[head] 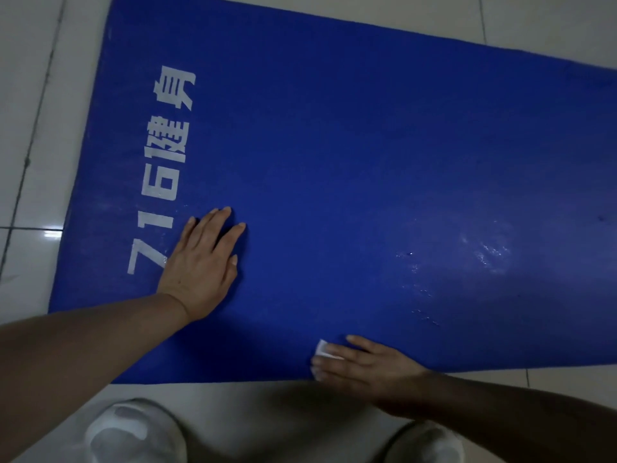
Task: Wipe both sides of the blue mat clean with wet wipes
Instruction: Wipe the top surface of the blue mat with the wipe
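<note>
From the head view, the blue mat point(334, 162) lies flat on the tiled floor point(30, 111), printed side up. The left hand point(200, 262) rests flat beside the white lettering point(160, 175), fingers spread, probably to pin the mat. The right hand point(364, 362) presses a wet wipe point(325, 349) under straight fingers at the near edge; a wet sheen point(484, 252) suggests wiping is under way.

My left hand point(203, 262) rests flat on a blue foam mat point(334, 145) with white lettering, while my right hand point(364, 365) presses a white wet wipe point(323, 349) near its edge
</note>
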`<state>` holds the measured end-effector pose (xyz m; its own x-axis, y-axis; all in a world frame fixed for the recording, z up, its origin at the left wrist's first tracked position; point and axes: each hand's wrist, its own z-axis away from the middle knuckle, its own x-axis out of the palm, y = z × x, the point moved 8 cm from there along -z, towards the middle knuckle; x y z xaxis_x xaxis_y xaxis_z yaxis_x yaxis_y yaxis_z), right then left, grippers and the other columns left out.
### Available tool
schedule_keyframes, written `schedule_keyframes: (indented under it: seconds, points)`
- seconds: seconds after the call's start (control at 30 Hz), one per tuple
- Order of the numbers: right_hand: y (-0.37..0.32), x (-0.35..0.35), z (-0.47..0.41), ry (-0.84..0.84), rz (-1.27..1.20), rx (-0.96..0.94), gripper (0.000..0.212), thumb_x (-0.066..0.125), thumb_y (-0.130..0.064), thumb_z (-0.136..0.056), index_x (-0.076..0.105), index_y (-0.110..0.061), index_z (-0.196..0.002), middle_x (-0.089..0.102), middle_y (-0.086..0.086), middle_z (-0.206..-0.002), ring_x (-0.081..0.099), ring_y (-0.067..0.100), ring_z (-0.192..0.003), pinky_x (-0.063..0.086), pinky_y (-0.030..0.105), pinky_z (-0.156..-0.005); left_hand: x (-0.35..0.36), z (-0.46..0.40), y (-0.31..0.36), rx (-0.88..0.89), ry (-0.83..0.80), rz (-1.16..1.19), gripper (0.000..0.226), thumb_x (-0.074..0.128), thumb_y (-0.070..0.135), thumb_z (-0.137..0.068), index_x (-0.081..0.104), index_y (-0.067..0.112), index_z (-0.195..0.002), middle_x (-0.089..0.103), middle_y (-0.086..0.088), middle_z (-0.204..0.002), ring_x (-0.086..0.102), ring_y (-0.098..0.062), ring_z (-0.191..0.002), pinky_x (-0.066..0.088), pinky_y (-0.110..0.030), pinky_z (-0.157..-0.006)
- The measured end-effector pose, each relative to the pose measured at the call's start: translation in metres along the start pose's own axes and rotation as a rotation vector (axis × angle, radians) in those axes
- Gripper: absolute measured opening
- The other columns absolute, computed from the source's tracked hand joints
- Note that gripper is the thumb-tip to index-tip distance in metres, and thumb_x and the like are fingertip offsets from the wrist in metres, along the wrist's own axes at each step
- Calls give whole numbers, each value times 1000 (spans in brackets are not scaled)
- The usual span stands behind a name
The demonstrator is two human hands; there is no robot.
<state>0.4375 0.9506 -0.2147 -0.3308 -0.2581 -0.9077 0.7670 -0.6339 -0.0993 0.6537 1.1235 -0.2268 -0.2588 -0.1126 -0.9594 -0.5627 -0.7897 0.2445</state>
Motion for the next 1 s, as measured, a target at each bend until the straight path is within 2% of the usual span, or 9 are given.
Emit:
schedule_keyframes:
  seconds: [0.1, 0.27, 0.33, 0.47, 0.57, 0.63, 0.77, 0.83, 1.0]
  points:
    - [10, 3, 23, -32, -35, 25, 100, 74, -15, -73, 14, -21, -153, 17, -5, -158, 16, 16, -146, 19, 35, -114, 1, 0, 0, -7, -1, -1, 54, 27, 29, -93, 45, 4, -137, 35, -19, -148, 33, -36, -137, 20, -52, -115]
    - [-1, -10, -18, 52, 10, -43, 82, 68, -21, -77, 28, -18, -148, 25, -3, -156, 20, 19, -144, 16, 36, -115, 0, 0, -1, 10, 17, -19, 53, 28, 28, -93, 45, 3, -136, 35, -20, -147, 34, -36, -136, 6, -40, -118]
    - [-1, -8, -18, 49, 3, -36, 85, 68, -20, -77, 25, -19, -150, 23, -4, -157, 17, 20, -145, 14, 37, -115, 1, 0, 1, 11, 8, -22, 53, 29, 28, -93, 45, 3, -136, 35, -20, -147, 34, -36, -135, 6, -40, -118]
    - [10, 8, 24, -16, -18, 27, 96, 72, -19, -72, 18, -22, -151, 22, -7, -156, 16, 16, -145, 21, 38, -113, 0, 0, 0, -2, 15, -13, 53, 28, 26, -92, 45, 3, -137, 35, -20, -148, 32, -36, -136, 13, -46, -117]
    - [7, 11, 34, 95, -25, 155, 68, 46, -18, -87, 23, -21, -150, 27, -5, -155, 17, 17, -145, 12, 40, -120, -3, -1, 21, 68, 67, 12, 51, 28, 17, -88, 42, 6, -136, 34, -21, -147, 30, -36, -136, 11, -45, -118]
    - [2, 7, 11, 158, -110, 288, 64, 33, -22, -89, 21, -20, -151, 22, -4, -157, 13, 17, -145, 7, 36, -117, -1, -6, 45, 115, 70, 36, 50, 29, 16, -87, 39, 9, -136, 33, -20, -148, 30, -35, -137, 17, -49, -117]
    - [-7, -11, -46, 404, -383, 569, 53, 37, -13, -88, 38, -17, -141, 30, -1, -152, 22, 17, -143, 18, 34, -116, 6, -23, 69, 150, 44, 25, 51, 32, 21, -88, 40, 9, -137, 33, -20, -149, 28, -34, -138, 14, -47, -115]
    - [-2, -20, -53, 500, -446, 701, 53, 38, -10, -86, 40, -15, -139, 31, 0, -152, 25, 17, -143, 21, 34, -116, 8, -29, 67, 157, 26, -5, 51, 32, 24, -90, 43, 8, -137, 33, -20, -149, 27, -33, -138, 14, -47, -115]
    - [2, -14, -40, 469, -516, 790, 57, 37, -12, -86, 37, -16, -143, 34, 1, -152, 27, 16, -143, 23, 35, -114, 12, -30, 64, 163, -13, -28, 53, 30, 28, -92, 49, 6, -136, 36, -19, -149, 31, -31, -138, 15, -47, -115]
